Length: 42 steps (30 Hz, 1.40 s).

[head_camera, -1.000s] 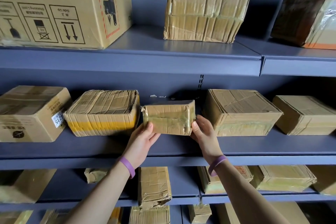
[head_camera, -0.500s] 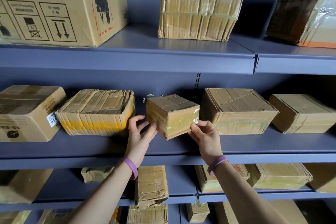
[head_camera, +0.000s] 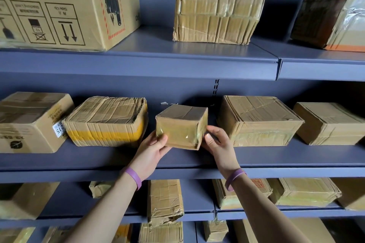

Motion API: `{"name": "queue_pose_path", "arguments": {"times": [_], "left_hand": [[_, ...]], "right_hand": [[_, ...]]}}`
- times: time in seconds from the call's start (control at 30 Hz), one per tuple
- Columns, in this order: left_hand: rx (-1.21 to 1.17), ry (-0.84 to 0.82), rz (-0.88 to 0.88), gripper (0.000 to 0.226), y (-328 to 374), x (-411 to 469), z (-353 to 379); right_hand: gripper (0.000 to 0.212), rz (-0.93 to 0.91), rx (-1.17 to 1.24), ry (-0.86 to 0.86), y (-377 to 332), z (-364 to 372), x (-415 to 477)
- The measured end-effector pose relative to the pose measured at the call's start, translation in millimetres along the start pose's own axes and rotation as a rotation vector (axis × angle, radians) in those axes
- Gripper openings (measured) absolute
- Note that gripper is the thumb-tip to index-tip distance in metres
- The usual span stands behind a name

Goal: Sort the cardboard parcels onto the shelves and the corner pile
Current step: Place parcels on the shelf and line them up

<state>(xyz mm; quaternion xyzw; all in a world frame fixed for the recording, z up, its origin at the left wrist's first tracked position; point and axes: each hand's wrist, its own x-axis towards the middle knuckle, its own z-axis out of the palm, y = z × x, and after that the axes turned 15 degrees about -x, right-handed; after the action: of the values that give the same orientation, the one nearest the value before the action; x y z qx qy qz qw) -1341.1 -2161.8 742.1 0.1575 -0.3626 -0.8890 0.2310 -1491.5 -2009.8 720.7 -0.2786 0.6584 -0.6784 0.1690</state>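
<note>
Small brown tape-wrapped cardboard parcel [head_camera: 181, 126] is mid-row at the blue-grey metal middle shelf [head_camera: 276, 156], both grips wrapped round its near bottom corners: left hand [head_camera: 152, 150], right hand [head_camera: 217, 144]. Flat yellow-striped cardboard parcel [head_camera: 106, 122] just left, bigger taped cardboard box [head_camera: 258, 120] just right.

small parcel [head_camera: 181, 127]: brown cardboard, glossy clear tape, creased | shelf [head_camera: 256, 156]: matt blue-grey painted metal, smooth | neighbour parcel [head_camera: 106, 122]: wrinkled taped cardboard, yellow band | wristbands [head_camera: 134, 177]: smooth purple, rubbery-looking
</note>
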Motion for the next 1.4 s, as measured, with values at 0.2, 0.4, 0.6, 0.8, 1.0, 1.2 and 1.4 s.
{"name": "queue_pose_path", "arguments": {"times": [0.2,0.4,0.6,0.8,1.0,1.2,1.4], "left_hand": [[-0.111,-0.012,-0.076,0.050,5,-1,0],[0.022,0.101,0.172,0.049,-8,2,1],[0.165,-0.084,0.166,0.065,-8,-3,4],[0.128,-0.004,0.190,0.036,-9,-1,4],[0.055,-0.041,0.032,0.042,-2,0,-2],[-0.001,0.015,-0.036,0.059,0,2,-2],[0.085,0.014,0.023,0.047,-2,3,-1]], "right_hand": [[0.027,0.069,0.024,-0.045,-5,-3,1],[0.015,0.064,0.026,0.061,-5,-3,-2],[0.023,0.028,-0.008,0.108,-9,1,-5],[0.022,-0.022,-0.112,0.033,-4,1,-7],[0.038,0.056,-0.088,0.080,-4,1,-1],[0.029,0.037,-0.067,0.058,1,-2,0],[0.022,0.001,-0.136,0.170,1,2,-2]]}}
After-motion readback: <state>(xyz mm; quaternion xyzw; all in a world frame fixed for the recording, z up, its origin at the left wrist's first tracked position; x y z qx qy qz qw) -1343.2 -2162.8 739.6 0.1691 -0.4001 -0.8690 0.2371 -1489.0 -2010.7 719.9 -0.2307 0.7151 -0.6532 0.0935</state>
